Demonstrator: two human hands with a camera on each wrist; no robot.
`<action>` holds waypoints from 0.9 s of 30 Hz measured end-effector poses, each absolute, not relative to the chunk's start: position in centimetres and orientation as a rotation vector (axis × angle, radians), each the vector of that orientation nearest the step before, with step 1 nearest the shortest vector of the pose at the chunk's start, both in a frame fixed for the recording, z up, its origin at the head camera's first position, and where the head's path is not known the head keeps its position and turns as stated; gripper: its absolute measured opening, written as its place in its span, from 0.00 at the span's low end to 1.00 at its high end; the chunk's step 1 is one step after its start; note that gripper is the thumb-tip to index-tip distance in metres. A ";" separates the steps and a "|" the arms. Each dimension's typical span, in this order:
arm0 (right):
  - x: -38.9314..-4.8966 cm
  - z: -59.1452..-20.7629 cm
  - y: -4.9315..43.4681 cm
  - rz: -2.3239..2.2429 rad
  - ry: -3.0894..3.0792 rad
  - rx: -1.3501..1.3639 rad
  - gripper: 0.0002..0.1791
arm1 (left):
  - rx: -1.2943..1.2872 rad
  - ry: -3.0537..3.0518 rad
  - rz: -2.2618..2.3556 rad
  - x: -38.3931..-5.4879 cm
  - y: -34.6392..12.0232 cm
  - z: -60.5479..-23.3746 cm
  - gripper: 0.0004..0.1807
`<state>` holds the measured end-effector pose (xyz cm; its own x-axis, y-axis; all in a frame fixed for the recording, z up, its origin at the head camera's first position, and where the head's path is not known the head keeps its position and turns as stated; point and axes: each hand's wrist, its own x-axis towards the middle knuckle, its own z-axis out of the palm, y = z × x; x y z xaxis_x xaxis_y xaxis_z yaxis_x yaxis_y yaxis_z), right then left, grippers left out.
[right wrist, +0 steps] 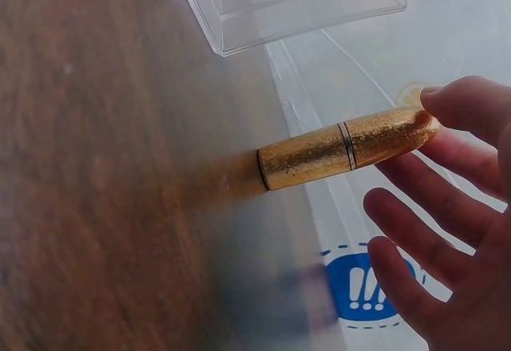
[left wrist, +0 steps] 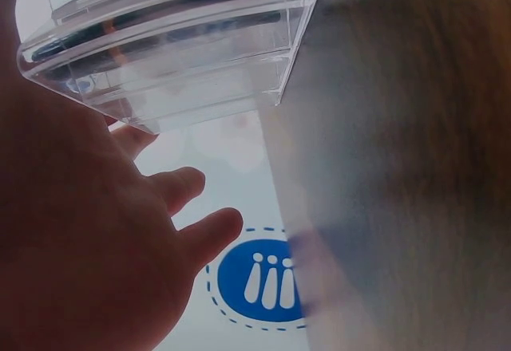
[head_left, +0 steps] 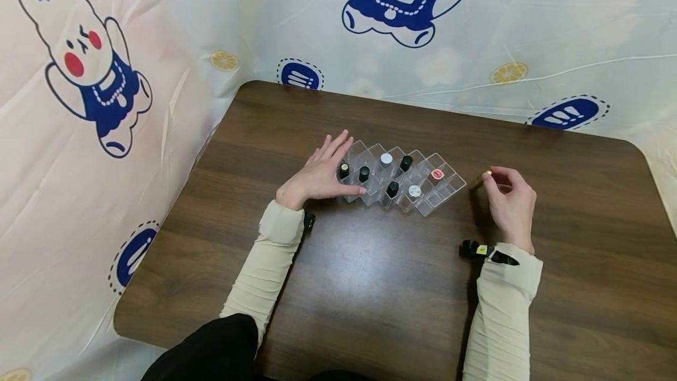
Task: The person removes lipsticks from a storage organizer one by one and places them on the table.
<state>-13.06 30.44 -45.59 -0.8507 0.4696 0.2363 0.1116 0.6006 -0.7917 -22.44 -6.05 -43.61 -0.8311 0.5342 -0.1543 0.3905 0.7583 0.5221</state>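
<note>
My left hand [head_left: 319, 175] lies spread at the left end of a clear plastic lipstick organizer [head_left: 441, 199], thumb along its near side and fingers toward its far side. Several tubes stand in its compartments: ones with black tops [head_left: 392, 189], others with white tops [head_left: 386, 159], and one with a red-marked top [head_left: 436, 174]. Just right of the organizer, my right hand [head_left: 513, 201] pinches a shiny gold lipstick tube [right wrist: 343, 147] at its top end between thumb and index finger. In the right wrist view, that tube's base is at the table surface; the other fingers stand apart from it.
A brown wood-grain table [head_left: 359, 298] with rounded corners holds everything. Pale curtains [head_left: 180, 28] with cartoon figures hang along its left and far edges. Dark wrist-camera straps [head_left: 471, 249] sit at the cuffs.
</note>
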 end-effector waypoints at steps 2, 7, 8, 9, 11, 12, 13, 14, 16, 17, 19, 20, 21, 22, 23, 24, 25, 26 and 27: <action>-13.0 -45.5 30.4 1.141 -2.406 -0.469 0.16 | 0.718 2.663 0.692 -22.4 -6.0 -43.6 0.63; -12.8 -44.9 30.3 1.120 -2.372 -0.441 0.16 | 0.716 2.664 0.690 -22.4 -6.0 -43.5 0.63; -12.7 -44.7 30.3 1.114 -2.359 -0.431 0.16 | 0.716 2.664 0.691 -22.4 -6.0 -43.5 0.63; -12.7 -44.5 30.3 1.106 -2.349 -0.423 0.16 | 0.716 2.665 0.692 -22.4 -6.0 -43.5 0.63; -12.5 -44.1 30.2 1.088 -2.328 -0.411 0.16 | 0.719 2.665 0.693 -22.4 -6.0 -43.5 0.63; -12.5 -43.9 30.2 1.082 -2.319 -0.404 0.16 | 0.722 2.666 0.694 -22.5 -6.0 -43.6 0.63; -12.4 -43.7 30.2 1.075 -2.311 -0.397 0.16 | 0.721 2.666 0.694 -22.5 -6.0 -43.6 0.63; -12.4 -43.5 30.1 1.069 -2.302 -0.387 0.16 | 0.723 2.666 0.694 -22.5 -6.0 -43.6 0.63; -12.4 -43.2 30.1 1.060 -2.283 -0.366 0.16 | 0.723 2.666 0.694 -22.5 -6.0 -43.6 0.63; -12.3 -43.1 30.1 1.059 -2.274 -0.354 0.15 | 0.722 2.667 0.694 -22.5 -6.0 -43.6 0.63; -12.4 -43.0 30.0 1.056 -2.259 -0.327 0.15 | 0.720 2.666 0.691 -22.5 -6.0 -43.7 0.63; -12.4 -42.9 29.9 1.056 -2.255 -0.312 0.14 | 0.720 2.666 0.692 -22.5 -6.0 -43.7 0.63; -12.4 -42.9 29.9 1.057 -2.252 -0.299 0.14 | 0.719 2.666 0.691 -22.5 -6.0 -43.7 0.63; -12.4 -42.8 29.8 1.061 -2.250 -0.277 0.13 | 0.719 2.666 0.691 -22.5 -6.0 -43.7 0.63; -12.5 -42.8 29.7 1.063 -2.250 -0.259 0.13 | 0.720 2.667 0.692 -22.5 -6.0 -43.7 0.63; -12.5 -42.8 29.6 1.063 -2.250 -0.239 0.13 | 0.720 2.667 0.691 -22.5 -6.0 -43.7 0.63; -12.6 -42.7 29.5 1.064 -2.253 -0.222 0.13 | 0.722 2.668 0.690 -22.5 -6.0 -43.7 0.63; -12.6 -42.7 29.4 1.063 -2.255 -0.203 0.13 | 0.722 2.667 0.688 -22.5 -6.0 -43.7 0.63; -12.7 -42.7 29.3 1.061 -2.259 -0.183 0.13 | 0.726 2.668 0.687 -22.5 -6.0 -43.7 0.63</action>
<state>-12.67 29.26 -42.70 -0.7928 0.3721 0.4827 -0.1340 0.6662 -0.7336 -22.54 -5.99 -43.74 -0.8304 0.5367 -0.1496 0.3977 0.7590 0.5154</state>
